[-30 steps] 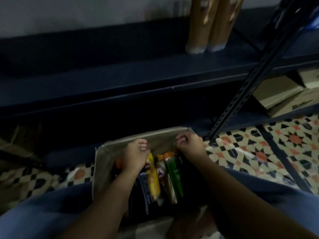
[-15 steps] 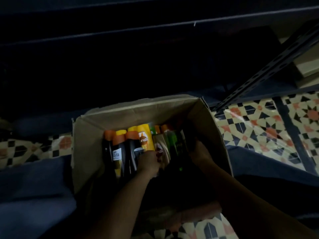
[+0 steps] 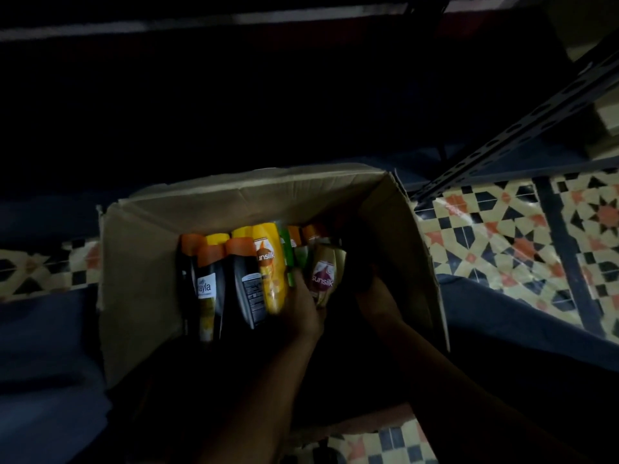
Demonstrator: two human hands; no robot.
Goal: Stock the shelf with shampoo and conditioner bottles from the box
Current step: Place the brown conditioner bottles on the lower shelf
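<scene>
An open cardboard box (image 3: 140, 296) sits on the floor in front of me, with several shampoo and conditioner bottles standing in it. Black bottles with orange caps (image 3: 209, 283) fill the left side. A yellow Sunsilk bottle (image 3: 269, 272) and green bottles (image 3: 299, 259) stand in the middle. My left hand (image 3: 303, 308) reaches in between the yellow bottle and a gold Sunsilk bottle (image 3: 325, 276) and grips the gold one, which is tilted. My right hand (image 3: 373, 291) is deep in the dark right side of the box, curled round a black bottle (image 3: 356, 252) that is hard to make out.
The dark blue shelf (image 3: 234, 95) lies in shadow beyond the box, with its perforated metal upright (image 3: 522, 135) slanting at the right. Patterned tiled floor (image 3: 502, 236) spreads to the right and left. My blue-clad knees (image 3: 47, 363) flank the box.
My view has dropped from the shelf to the box. Both hands left the far rim and went inside. The left hand has moved right onto the gold bottle, which now tilts.
</scene>
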